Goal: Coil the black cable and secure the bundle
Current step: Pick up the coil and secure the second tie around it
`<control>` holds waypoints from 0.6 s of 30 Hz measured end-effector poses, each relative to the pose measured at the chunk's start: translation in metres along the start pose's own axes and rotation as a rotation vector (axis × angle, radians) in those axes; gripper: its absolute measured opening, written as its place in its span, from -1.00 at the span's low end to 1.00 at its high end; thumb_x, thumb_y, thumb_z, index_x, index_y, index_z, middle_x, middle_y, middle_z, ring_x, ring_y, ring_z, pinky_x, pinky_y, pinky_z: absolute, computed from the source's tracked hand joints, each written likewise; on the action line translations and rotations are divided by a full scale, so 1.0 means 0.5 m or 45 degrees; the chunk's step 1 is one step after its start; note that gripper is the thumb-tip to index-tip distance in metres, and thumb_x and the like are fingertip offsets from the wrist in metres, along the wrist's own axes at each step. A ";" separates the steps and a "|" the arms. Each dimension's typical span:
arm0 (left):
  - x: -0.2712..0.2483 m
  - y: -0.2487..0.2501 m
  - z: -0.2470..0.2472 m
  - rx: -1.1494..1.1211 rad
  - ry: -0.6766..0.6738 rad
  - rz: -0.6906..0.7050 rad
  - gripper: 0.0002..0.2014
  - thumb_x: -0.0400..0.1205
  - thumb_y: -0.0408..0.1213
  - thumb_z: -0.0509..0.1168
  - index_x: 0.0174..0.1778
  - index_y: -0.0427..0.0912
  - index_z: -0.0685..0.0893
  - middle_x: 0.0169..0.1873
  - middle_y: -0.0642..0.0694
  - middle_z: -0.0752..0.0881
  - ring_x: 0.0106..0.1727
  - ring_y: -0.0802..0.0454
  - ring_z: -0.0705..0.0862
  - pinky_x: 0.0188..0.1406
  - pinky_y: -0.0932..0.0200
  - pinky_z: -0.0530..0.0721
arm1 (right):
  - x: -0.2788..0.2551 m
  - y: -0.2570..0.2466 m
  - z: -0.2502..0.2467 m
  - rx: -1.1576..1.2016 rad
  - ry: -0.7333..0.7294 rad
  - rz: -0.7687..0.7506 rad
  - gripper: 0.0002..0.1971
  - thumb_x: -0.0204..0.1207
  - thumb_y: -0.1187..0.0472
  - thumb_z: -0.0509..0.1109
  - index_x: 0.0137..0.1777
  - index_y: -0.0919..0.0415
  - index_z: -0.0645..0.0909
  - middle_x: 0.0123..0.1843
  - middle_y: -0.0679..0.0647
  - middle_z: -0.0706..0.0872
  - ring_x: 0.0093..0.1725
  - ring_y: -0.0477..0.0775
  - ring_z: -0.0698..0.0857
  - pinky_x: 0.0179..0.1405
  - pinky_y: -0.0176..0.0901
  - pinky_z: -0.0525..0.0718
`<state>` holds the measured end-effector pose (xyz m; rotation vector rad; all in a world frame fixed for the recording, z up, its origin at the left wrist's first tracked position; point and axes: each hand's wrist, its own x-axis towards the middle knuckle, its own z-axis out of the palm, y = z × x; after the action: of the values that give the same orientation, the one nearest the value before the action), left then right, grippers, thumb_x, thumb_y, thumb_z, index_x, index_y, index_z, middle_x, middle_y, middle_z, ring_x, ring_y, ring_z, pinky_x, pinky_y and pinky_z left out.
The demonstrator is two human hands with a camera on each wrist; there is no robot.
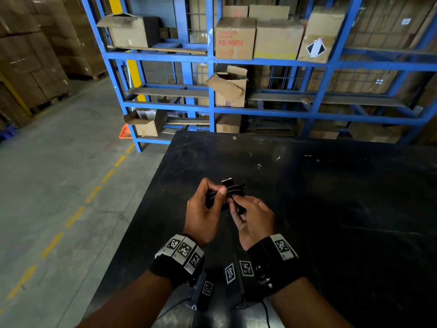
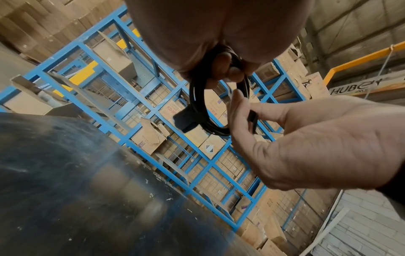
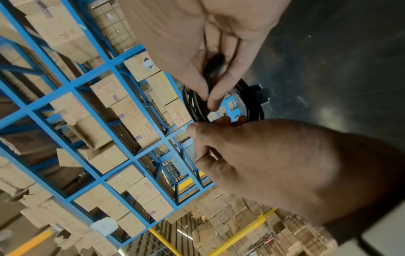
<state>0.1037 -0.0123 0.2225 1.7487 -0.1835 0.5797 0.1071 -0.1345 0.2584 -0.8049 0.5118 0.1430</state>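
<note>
The left hand [image 1: 203, 209] in the head view curls its fingers and thumb around the coiled black cable [image 1: 233, 189], holding it in the air above the black table [image 1: 331, 185], probably so the loops cannot spring apart. At about 4 o'clock from the coil, the right hand [image 1: 254, 216] pinches a short black piece between thumb and forefinger; whether that is the cable's end or a strap cannot be told here. Blue shelving [image 1: 212, 60] with cardboard boxes [image 1: 235, 39] stands at 12 o'clock beyond the table.

From the left wrist, the coil hangs below the left hand's fingers [image 2: 221, 69] as several stacked loops, clamped at its 12 o'clock so the rest dangles free. A flat black tab [image 2: 183, 122] sticks out at the coil's 8 o'clock, likely a tie or a connector. The right hand sits at 3 o'clock, thumb and finger closed on a thin black strip [image 2: 253, 121], seemingly ready to bind the bundle.

From the right wrist, the right hand's fingertips [image 3: 212, 102] nip dark material just at the coil's near rim, while the left hand fills the 5 o'clock corner, gripping the coil's lower edge. The coiling looks done; securing appears to be the step in hand.
</note>
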 end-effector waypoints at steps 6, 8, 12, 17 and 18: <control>0.001 -0.006 0.003 -0.096 -0.031 -0.056 -0.84 0.75 -0.15 0.35 -0.07 -0.12 0.60 -0.20 -0.05 0.79 -0.14 -0.15 0.82 -0.06 -0.43 0.81 | 0.005 0.002 0.001 0.097 -0.042 0.087 -0.80 0.55 0.53 0.41 0.05 0.25 0.59 0.08 0.22 0.77 0.10 0.07 0.78 0.00 -0.20 0.75; 0.000 -0.009 0.003 -0.116 -0.037 -0.075 -0.82 0.73 -0.10 0.35 -0.07 -0.13 0.60 -0.15 -0.17 0.81 -0.09 -0.29 0.82 -0.03 -0.49 0.78 | 0.010 0.005 -0.002 0.103 -0.067 0.112 -0.75 0.56 0.51 0.39 0.16 0.24 0.59 0.19 0.24 0.77 0.13 0.06 0.76 -0.05 -0.21 0.73; -0.003 -0.008 0.006 -0.136 -0.036 -0.121 -0.80 0.70 -0.07 0.35 -0.04 -0.14 0.61 -0.12 -0.17 0.81 -0.05 -0.31 0.83 0.01 -0.52 0.78 | 0.014 0.007 -0.003 0.117 -0.090 0.105 -0.71 0.56 0.53 0.34 0.18 0.21 0.57 0.24 0.28 0.75 0.12 0.09 0.74 -0.14 -0.21 0.69; -0.003 0.001 0.010 -0.165 -0.030 -0.138 -0.85 0.71 -0.20 0.33 0.16 -0.13 0.65 -0.09 -0.04 0.79 0.00 -0.21 0.83 0.06 -0.25 0.85 | 0.006 0.000 -0.003 0.076 -0.121 0.015 -0.74 0.55 0.57 0.33 -0.04 0.17 0.53 0.07 0.24 0.75 0.04 0.11 0.75 -0.12 -0.19 0.68; -0.001 0.002 0.010 -0.153 -0.042 -0.128 -0.85 0.72 -0.21 0.32 0.14 -0.15 0.69 -0.10 -0.04 0.80 -0.02 -0.20 0.83 0.04 -0.19 0.85 | 0.005 -0.001 -0.005 0.067 -0.134 -0.003 -0.74 0.56 0.57 0.33 -0.04 0.17 0.53 0.06 0.24 0.76 0.04 0.12 0.76 -0.10 -0.19 0.68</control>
<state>0.1040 -0.0174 0.2223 1.6419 -0.1492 0.4580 0.1084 -0.1367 0.2563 -0.7425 0.4138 0.1680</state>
